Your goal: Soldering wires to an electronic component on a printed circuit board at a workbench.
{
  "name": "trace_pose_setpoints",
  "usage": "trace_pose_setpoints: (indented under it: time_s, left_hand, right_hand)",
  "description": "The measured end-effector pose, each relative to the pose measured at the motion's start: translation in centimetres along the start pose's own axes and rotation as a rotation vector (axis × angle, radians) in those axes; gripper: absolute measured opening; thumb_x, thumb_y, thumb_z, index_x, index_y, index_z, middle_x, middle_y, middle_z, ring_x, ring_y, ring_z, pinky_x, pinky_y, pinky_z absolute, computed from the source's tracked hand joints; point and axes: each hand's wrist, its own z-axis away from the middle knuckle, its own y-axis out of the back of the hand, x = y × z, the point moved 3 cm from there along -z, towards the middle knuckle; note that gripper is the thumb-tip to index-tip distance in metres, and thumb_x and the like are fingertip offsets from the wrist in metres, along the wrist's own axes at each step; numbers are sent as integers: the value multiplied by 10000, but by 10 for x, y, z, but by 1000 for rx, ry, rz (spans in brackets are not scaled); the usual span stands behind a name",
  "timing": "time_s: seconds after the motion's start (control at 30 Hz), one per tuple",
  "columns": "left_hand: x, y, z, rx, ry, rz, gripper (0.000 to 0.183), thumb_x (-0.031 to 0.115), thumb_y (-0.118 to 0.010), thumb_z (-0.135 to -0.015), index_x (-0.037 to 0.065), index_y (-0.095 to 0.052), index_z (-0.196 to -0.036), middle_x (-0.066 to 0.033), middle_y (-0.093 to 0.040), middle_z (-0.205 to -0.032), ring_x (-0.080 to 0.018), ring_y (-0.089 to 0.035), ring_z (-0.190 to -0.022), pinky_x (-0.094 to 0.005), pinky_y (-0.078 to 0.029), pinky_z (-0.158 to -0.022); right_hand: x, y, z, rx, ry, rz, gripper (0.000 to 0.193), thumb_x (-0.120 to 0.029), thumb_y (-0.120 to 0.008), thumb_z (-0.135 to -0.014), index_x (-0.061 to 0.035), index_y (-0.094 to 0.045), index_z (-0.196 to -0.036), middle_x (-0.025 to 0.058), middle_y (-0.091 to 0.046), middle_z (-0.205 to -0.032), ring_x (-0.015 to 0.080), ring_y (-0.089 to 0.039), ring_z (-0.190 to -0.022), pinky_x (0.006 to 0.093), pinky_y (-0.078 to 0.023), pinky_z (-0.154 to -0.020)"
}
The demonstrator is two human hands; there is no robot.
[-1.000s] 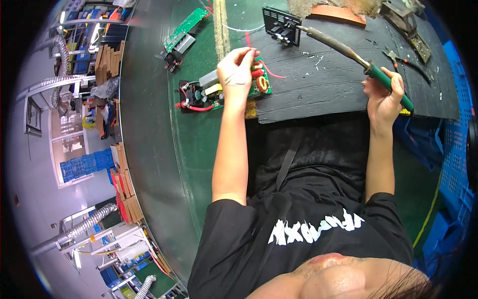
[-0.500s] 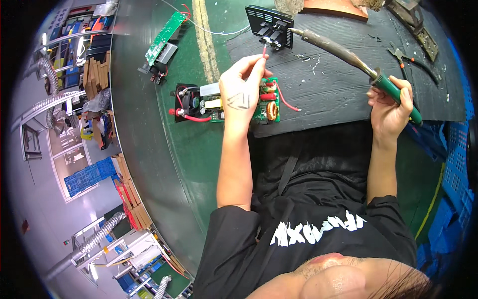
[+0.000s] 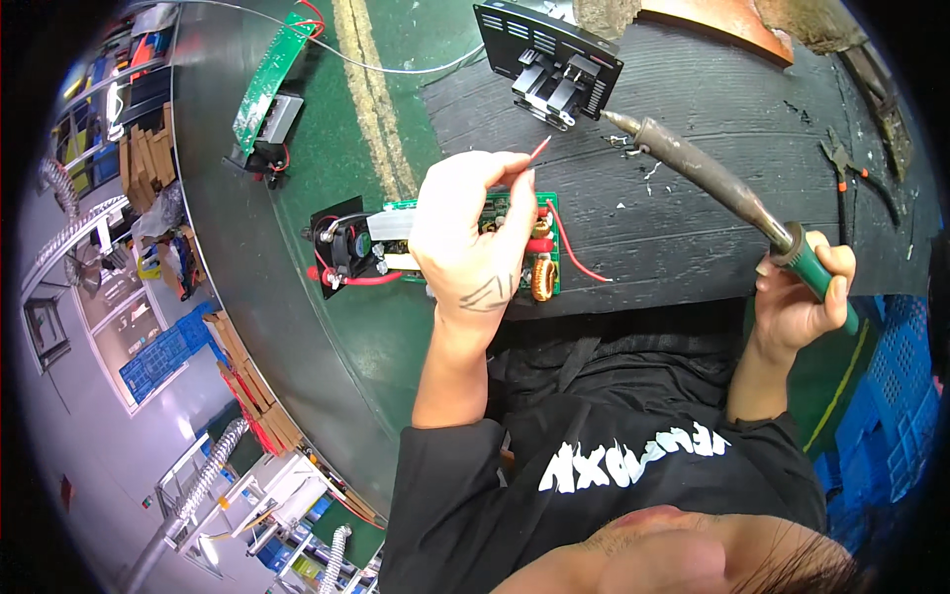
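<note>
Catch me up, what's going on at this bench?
A person's left hand pinches a red wire above a circuit board, its end pointing toward a black panel. The right hand grips a soldering iron by its green handle, the tip close to the panel's lower corner; I can't tell whether they touch. Pliers lie off to the right.

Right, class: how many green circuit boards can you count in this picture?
2. The nearer board is partly hidden by the left hand; the farther board lies upper left, beyond the yellow stripe. Others in the cluttered background can't be ruled out.
</note>
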Motion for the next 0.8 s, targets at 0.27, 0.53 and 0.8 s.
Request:
trace_pose_setpoints:
  time_s: [0.27, 0.53, 0.8]
  left_hand:
    - [5, -7, -13, -1, -286, -142, 186, -34, -727, -623, 21, -625, -769, -106, -614, -879, -316, -579, -891, -385, -454, -815]
    - [2, -14, -15, 28, -409, -213, 189, -21, -708, -619, 18, -626, -785, -158, -615, -1128, -345, -540, -1087, -401, -425, -919]
    - [-3, -18, -14, 34, -397, -180, 184, -47, -679, -629, 6, -621, -794, -159, -632, -1121, -330, -554, -1061, -366, -456, -880]
  right_hand:
    - [1, -10, 0, -134, 80, 111, 315, -363, -481, -893, -72, -557, -986, 183, -570, -744, 217, -532, -533, 276, -438, -410]
    - [3, -13, 0, -136, 75, 158, 312, -323, -429, -904, -40, -521, -997, 185, -568, -731, 229, -537, -528, 314, -462, -457]
    - [3, -15, -2, -140, 37, 184, 335, -348, -474, -896, -42, -557, -1003, 214, -597, -825, 224, -551, -534, 302, -472, -462]
